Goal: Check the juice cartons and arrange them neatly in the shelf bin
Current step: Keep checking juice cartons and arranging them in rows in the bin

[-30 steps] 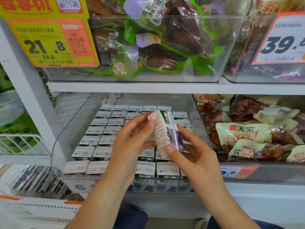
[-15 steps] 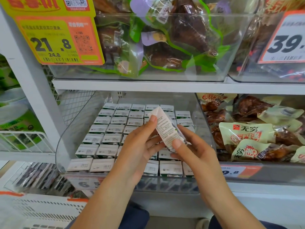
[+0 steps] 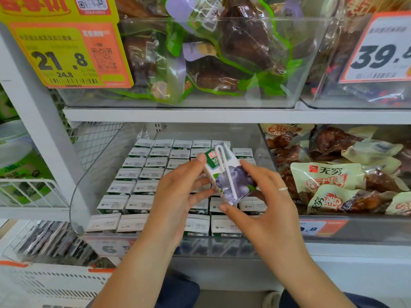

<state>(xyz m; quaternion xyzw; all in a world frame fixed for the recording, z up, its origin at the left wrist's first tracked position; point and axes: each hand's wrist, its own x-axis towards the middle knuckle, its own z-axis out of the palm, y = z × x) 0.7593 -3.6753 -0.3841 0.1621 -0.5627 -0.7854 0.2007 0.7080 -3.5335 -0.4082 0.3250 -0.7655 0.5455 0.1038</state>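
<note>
Carton [image 3: 231, 176] turned — bin [image 3: 89, 174] full

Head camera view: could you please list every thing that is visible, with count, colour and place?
held juice carton: one, white with blueberry picture and straw, above the bin
juice cartons: many, white tops, rows inside the bin
shelf bin: one, clear, middle shelf
snack packs: several, cream and red, right bin
green-edged packs: several, upper bin
yellow price tag: one, upper left
white price tag: one, upper right
left hand: grip on carton's left side
right hand: grip on carton's right side
</note>
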